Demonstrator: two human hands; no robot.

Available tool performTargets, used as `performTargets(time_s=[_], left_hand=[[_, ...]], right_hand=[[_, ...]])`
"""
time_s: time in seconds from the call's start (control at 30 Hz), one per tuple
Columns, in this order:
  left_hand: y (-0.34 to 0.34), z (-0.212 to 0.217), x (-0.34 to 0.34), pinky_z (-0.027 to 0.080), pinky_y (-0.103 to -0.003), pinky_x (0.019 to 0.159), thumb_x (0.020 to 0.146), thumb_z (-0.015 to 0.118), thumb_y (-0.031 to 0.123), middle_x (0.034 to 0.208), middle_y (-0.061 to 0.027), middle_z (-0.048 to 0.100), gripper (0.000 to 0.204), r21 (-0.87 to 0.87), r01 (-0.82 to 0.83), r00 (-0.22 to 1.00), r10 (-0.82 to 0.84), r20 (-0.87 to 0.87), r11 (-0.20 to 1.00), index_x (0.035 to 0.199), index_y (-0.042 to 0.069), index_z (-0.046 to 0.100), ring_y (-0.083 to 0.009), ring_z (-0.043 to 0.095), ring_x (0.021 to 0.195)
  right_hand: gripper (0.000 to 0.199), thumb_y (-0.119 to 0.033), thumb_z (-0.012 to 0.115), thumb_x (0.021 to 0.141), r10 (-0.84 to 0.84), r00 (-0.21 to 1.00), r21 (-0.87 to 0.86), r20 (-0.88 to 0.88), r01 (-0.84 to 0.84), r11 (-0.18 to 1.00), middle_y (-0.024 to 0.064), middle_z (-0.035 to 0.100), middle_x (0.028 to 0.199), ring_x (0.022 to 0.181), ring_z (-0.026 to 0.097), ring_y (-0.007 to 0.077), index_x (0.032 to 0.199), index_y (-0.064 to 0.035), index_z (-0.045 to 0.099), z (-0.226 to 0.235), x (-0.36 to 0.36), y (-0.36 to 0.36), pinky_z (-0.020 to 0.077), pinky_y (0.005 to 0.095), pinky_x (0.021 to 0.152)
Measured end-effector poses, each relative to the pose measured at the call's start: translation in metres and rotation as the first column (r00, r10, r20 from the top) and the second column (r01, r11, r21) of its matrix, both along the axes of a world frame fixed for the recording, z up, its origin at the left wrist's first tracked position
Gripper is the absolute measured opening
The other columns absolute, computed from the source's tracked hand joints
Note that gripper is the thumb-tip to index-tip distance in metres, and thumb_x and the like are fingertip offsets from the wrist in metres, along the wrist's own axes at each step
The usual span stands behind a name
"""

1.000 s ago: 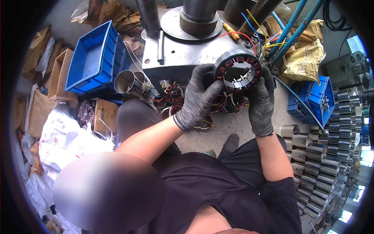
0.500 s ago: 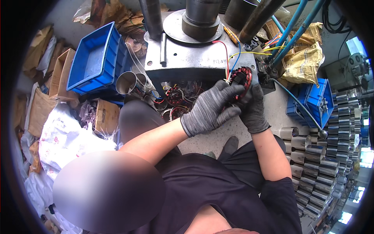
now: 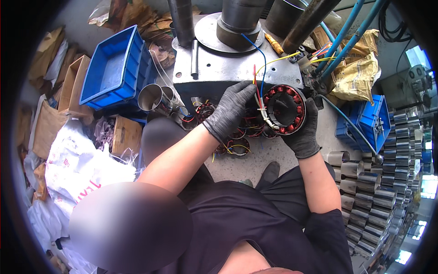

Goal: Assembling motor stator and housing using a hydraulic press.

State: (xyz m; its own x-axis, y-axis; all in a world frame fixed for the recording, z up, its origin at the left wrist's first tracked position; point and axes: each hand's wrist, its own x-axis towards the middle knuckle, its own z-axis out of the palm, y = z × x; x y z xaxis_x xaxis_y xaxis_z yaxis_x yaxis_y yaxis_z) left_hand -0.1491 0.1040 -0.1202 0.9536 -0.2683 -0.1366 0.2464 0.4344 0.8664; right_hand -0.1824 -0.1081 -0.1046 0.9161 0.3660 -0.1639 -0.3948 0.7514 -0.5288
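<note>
My right hand [image 3: 305, 135], in a dark grey glove, grips a motor stator [image 3: 299, 111] by its right side and lower rim. The stator's round opening faces up toward me, with red-brown copper windings all round it. Red, yellow and blue lead wires [image 3: 261, 97] rise from its left side, with a white sleeve and tie at their base. At the stator's upper left, my gloved left hand [image 3: 229, 108] has its fingertips closed on these wires. The blue and yellow ends stick out freely above the metal press table.
Just beyond my hands stands a steel press table [image 3: 228, 68] with thick columns and a round plate [image 3: 207, 34]. More wound stators [image 3: 238, 148] lie below its front edge. A blue bin [image 3: 109, 68] is at left, another blue crate [image 3: 365, 116] at right. Stacked metal cylinders [image 3: 369, 196] fill the right side.
The stator has turned from edge-on to facing me. My left hand has moved left off its face to the lead wires, while my right hand keeps its hold and sits slightly lower.
</note>
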Motion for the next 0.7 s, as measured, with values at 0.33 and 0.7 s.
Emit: performTargets(time_s=[0.33,0.7], left_hand=[[0.002,0.014,-0.006,0.047,-0.035,0.102,0.1,0.062,0.02,0.129,-0.0118,0.058,0.035,0.228,0.175,0.934,-0.235,0.268,0.958,0.129,0.0,0.062,-0.021,0.057,0.117],[-0.018,-0.003,-0.003,0.049,-0.037,0.103,0.082,0.073,-0.001,0.129,-0.0176,0.054,0.039,0.751,-0.265,0.559,-0.538,0.631,0.605,0.121,0.004,0.066,-0.0296,0.059,0.117]], right_hand=[[0.059,-0.051,0.057,0.095,0.047,0.994,0.0,-0.101,-0.047,0.999,0.011,0.061,0.139,0.126,0.059,0.0273,0.14,-0.0139,0.053,-0.005,0.006,-0.01,0.0463,0.0506,0.109],[0.039,-0.018,0.058,0.101,0.152,0.987,-0.083,-0.049,-0.156,0.984,0.0094,0.061,0.132,0.118,0.061,0.0192,0.137,-0.0034,0.055,-0.008,-0.005,-0.006,0.0477,0.0307,0.104]])
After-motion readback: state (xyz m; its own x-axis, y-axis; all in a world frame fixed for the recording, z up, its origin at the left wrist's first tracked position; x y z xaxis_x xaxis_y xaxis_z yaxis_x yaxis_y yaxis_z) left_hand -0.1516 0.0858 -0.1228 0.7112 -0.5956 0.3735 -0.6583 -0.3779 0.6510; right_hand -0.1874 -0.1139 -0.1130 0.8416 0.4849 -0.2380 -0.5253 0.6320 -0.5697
